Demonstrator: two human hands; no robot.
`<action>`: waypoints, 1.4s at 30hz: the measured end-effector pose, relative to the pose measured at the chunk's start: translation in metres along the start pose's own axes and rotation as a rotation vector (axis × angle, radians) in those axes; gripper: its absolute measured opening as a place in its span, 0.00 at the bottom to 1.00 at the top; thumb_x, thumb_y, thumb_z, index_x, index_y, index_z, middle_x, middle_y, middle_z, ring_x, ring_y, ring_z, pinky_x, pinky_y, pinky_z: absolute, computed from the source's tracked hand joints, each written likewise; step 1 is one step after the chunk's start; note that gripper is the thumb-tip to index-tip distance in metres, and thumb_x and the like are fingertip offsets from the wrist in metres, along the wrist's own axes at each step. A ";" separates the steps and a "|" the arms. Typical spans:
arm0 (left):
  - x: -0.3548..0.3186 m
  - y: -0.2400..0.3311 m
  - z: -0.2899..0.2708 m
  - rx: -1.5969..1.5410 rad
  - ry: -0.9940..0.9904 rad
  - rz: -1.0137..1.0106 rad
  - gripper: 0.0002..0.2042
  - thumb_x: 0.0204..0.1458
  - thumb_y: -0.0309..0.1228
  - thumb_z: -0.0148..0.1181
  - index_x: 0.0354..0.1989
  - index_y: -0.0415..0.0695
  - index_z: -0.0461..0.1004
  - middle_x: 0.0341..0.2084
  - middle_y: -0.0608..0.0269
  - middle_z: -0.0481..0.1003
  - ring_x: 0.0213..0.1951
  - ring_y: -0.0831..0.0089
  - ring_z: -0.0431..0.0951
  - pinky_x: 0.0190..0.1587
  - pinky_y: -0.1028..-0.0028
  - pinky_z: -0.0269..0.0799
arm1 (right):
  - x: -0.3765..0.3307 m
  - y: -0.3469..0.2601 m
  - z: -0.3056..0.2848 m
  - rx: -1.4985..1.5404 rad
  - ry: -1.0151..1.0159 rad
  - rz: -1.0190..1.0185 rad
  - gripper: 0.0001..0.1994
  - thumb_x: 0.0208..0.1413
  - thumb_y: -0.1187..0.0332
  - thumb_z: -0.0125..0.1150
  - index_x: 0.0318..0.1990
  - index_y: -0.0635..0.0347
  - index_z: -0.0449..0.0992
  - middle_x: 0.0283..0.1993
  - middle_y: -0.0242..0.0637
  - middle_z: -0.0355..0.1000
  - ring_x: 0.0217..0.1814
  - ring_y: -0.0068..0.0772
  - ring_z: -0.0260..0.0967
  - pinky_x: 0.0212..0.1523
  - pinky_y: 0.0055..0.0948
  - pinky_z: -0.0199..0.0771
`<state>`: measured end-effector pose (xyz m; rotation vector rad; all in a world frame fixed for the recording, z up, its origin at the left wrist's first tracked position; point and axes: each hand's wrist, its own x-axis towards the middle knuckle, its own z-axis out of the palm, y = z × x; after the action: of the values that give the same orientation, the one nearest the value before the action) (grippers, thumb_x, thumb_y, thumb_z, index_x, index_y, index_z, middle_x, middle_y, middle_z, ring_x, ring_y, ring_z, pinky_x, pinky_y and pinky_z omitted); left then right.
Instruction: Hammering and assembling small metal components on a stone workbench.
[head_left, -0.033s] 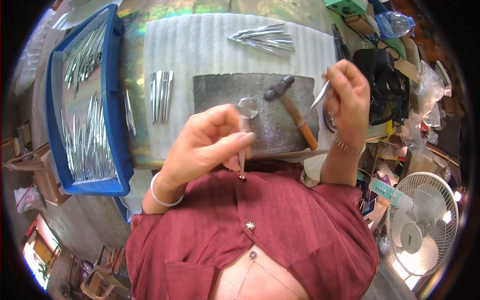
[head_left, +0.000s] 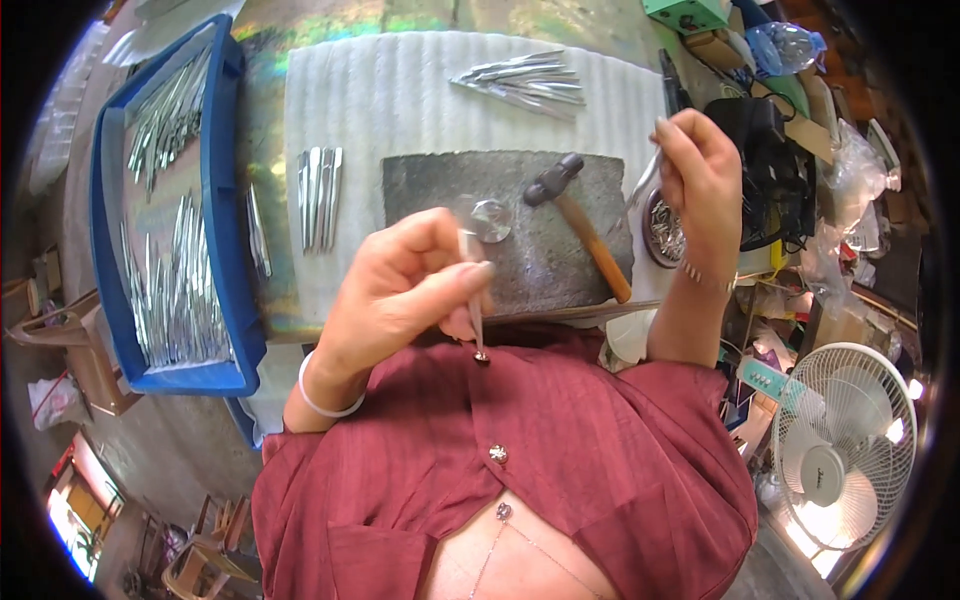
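Note:
My left hand (head_left: 400,290), in front of my chest, pinches a slim pale metal strip (head_left: 474,325) upright between thumb and fingers. Just beyond its fingertips shows a clear round disc (head_left: 490,221); whether it joins the strip or lies on the dark mat (head_left: 430,180), I cannot tell. Raised at the right, my right hand (head_left: 700,180) grips slim metal tweezers (head_left: 645,183), their tip pointing down and left. Beside that wrist stands a round dish (head_left: 663,232) of small metal parts. A hammer (head_left: 575,215) with a wooden handle lies on the mat, touched by neither hand.
White foam sheet (head_left: 370,80) lies under the mat, bearing a fanned pile of metal strips (head_left: 525,82) and a neat row of them (head_left: 319,200). At the left, a blue tray (head_left: 228,200) holds many more. A black machine (head_left: 775,170) and a fan (head_left: 835,450) stand at the right.
The tweezers in my right hand have swung away from the hammer's handle toward the dish, which shows more fully. My left hand has shifted slightly left with the metal strip.

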<state>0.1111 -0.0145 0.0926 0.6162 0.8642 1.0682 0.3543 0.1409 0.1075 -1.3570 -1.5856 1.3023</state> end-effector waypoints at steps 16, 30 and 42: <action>0.011 -0.031 -0.001 -0.689 0.174 0.118 0.05 0.57 0.25 0.51 0.41 0.43 0.65 0.37 0.46 0.75 0.34 0.66 0.80 0.35 0.72 0.80 | -0.058 -0.002 0.058 0.221 -0.556 -0.184 0.18 0.46 0.81 0.62 0.48 0.63 0.73 0.35 0.30 0.71 0.24 0.12 0.63 0.24 0.15 0.63; -0.031 -0.036 -0.001 0.084 0.013 0.011 0.06 0.54 0.24 0.57 0.35 0.37 0.67 0.28 0.61 0.76 0.29 0.83 0.75 0.33 0.82 0.71 | -0.083 0.003 0.096 0.553 -0.613 0.290 0.05 0.55 0.75 0.58 0.37 0.67 0.73 0.26 0.29 0.71 0.24 0.12 0.65 0.23 0.12 0.64; -0.036 0.005 0.012 1.052 0.270 0.705 0.06 0.47 0.20 0.59 0.33 0.34 0.74 0.31 0.51 0.76 0.32 0.63 0.79 0.35 0.73 0.75 | -0.068 0.001 0.095 0.607 -0.601 0.438 0.06 0.57 0.72 0.57 0.32 0.63 0.68 0.24 0.23 0.64 0.23 0.09 0.58 0.22 0.14 0.57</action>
<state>0.1110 -0.0458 0.1141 1.7784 1.5097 1.2868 0.2830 0.0502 0.0873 -0.9891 -1.0817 2.3916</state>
